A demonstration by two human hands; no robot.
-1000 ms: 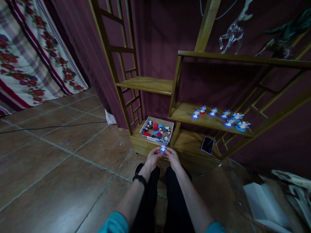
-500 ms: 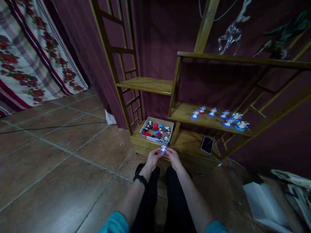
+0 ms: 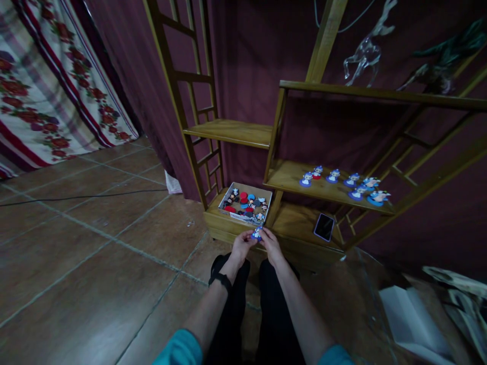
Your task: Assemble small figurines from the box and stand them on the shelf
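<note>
The figurine [image 3: 257, 233] now tilts, no longer upright; fingers of left hand [image 3: 241, 247] and right hand [image 3: 271, 243] pinch it; handling seems unfinished.

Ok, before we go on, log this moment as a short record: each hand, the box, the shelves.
Left hand: gripping a small purple-and-white figurine
Right hand: gripping the same figurine from the other side
Open box: just beyond the hands; holds loose figurines plus red and blue discs
Middle shelf, right: seven shelf figurines, one on a red base
Lower right compartment: dark-screened device, lying flat
Top shelf: clear animal ornament
</note>
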